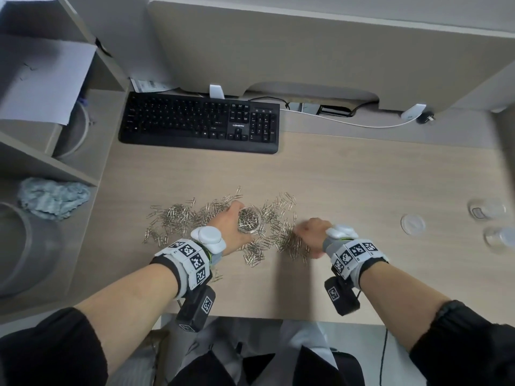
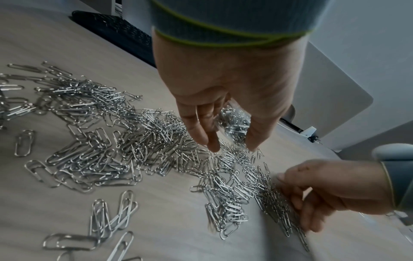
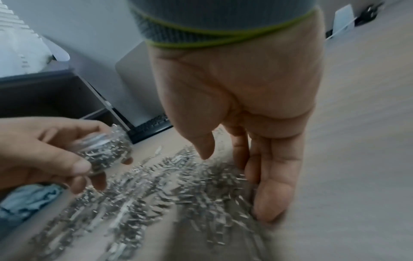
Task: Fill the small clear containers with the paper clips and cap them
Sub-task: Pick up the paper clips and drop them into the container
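A loose pile of silver paper clips point(image 1: 189, 215) point(image 2: 134, 141) spreads over the middle of the wooden desk point(image 1: 362, 176). My left hand point(image 1: 237, 221) point(image 2: 230, 141) grips a small clear container point(image 1: 249, 220) point(image 3: 105, 150), uncapped and filled with clips, just above the pile. My right hand point(image 1: 306, 235) point(image 3: 234, 167) lies to its right. Its fingers point(image 3: 272, 194) are laid down onto the right edge of the pile, the thumb held apart, raking a bunch of clips point(image 2: 274, 203). The right wrist view is blurred by motion.
A round clear lid point(image 1: 413, 224) lies at the right, and two more clear containers point(image 1: 487, 210) point(image 1: 500, 238) stand near the desk's right edge. A black keyboard point(image 1: 200, 121) sits at the back. Shelves with a blue cloth point(image 1: 53, 197) stand at the left.
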`<move>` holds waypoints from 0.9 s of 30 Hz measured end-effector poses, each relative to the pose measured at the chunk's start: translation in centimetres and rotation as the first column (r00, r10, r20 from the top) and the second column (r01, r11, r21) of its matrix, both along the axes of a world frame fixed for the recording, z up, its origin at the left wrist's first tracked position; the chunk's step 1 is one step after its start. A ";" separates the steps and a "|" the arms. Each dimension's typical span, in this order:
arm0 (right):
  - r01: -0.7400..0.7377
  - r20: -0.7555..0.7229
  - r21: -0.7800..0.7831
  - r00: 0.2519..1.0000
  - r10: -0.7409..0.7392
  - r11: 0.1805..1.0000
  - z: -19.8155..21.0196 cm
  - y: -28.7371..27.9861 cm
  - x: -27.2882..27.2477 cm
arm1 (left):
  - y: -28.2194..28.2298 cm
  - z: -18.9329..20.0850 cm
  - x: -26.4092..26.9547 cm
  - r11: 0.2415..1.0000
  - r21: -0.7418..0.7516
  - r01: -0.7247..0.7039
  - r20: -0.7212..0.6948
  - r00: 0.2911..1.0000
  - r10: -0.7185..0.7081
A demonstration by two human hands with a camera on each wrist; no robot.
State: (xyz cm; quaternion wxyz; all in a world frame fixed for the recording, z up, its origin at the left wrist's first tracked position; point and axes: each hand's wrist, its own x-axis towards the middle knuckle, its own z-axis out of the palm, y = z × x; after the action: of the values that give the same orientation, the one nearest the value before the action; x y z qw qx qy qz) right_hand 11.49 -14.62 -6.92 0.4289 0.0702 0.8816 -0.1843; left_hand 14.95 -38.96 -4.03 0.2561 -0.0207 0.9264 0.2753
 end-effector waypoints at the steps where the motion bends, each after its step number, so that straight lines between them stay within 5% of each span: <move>1: -0.028 -0.015 -0.007 1.000 0.028 1.000 0.1 -1.1 -0.1 | -0.1 0.1 0.1 1.000 -0.004 -0.004 0.004 1.000 0.004; 8: -0.247 -0.214 0.111 0.940 0.266 0.963 0.2 -4.4 -0.6 | -1.1 0.2 -0.1 1.000 -0.008 -0.015 0.013 1.000 0.015; 15: -0.487 -0.060 0.310 0.847 0.528 0.816 0.9 -4.9 1.9 | -1.1 0.2 0.0 1.000 -0.006 -0.020 0.004 1.000 0.020; 27: -0.463 -0.175 0.119 0.861 0.477 0.879 -0.6 -7.2 -0.8 | -1.8 -0.1 -0.1 0.998 -0.031 -0.047 0.024 0.999 0.048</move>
State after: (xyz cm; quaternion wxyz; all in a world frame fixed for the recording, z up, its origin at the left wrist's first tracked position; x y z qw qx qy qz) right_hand 10.66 -21.85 -7.52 0.3679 -0.1499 0.9165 -0.0482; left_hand 14.86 -40.75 -4.18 0.2604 -0.0501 0.9265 0.2669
